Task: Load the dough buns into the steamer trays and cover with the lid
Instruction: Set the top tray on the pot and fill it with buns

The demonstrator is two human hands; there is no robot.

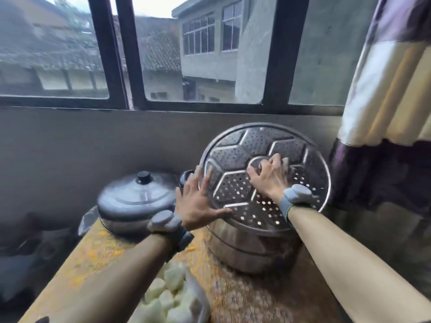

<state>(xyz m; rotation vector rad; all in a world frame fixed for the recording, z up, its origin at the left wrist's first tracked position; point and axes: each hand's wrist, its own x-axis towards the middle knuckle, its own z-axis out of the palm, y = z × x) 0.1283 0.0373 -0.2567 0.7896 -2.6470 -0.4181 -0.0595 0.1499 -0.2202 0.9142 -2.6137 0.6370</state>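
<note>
Steamer tray tilted over the pot

A perforated steamer tray is held tilted above the steamer pot on the bench. Its left rim is braced by the left hand, whose fingers are straight and spread. Its centre is gripped by the right hand, fingers curled into the middle ring. The pot's mouth is hidden behind the tray. The domed lid is set on a metal pan just left of the pot. The dough buns are heaped at the near edge, partly crossed by the left forearm. A window and a curtain are seen behind.
</note>
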